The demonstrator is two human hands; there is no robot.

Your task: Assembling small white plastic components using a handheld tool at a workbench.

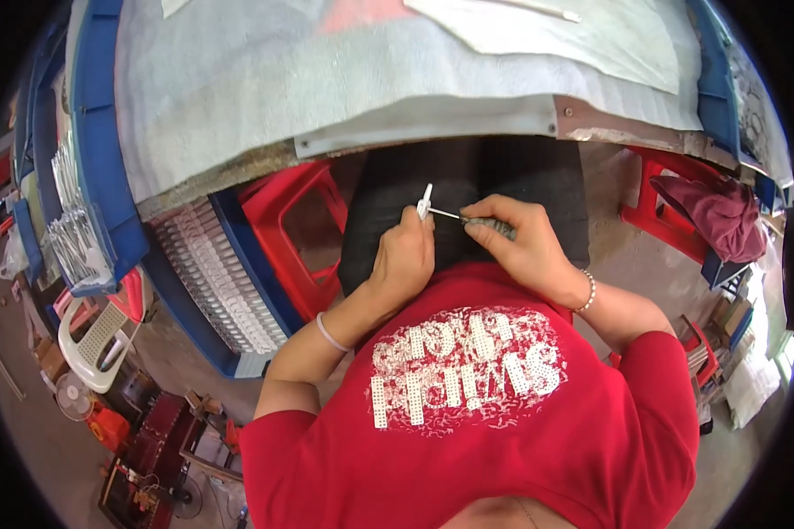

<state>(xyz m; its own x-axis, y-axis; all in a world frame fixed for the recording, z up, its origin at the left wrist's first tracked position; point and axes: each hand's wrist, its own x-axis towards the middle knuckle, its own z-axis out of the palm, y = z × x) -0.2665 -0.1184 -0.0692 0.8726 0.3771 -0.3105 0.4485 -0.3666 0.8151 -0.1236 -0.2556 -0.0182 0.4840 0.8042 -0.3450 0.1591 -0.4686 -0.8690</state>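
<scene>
My left hand [403,256] pinches a small white plastic part [425,202] and holds it upright over my lap. My right hand [519,240] grips a thin tool with a grey handle [492,226]; its metal tip touches the white part from the right. Both hands are close together, just below the edge of the worktable [432,123], above my dark trousers. A pale band sits on my left wrist and a bead bracelet on my right wrist.
The table is covered with light grey cloth [265,79]. A blue crate of white parts [216,273] and a red stool [295,234] stand at the left. Another blue tray [79,229] holds metal pieces. A red stool with maroon cloth [719,216] is at the right.
</scene>
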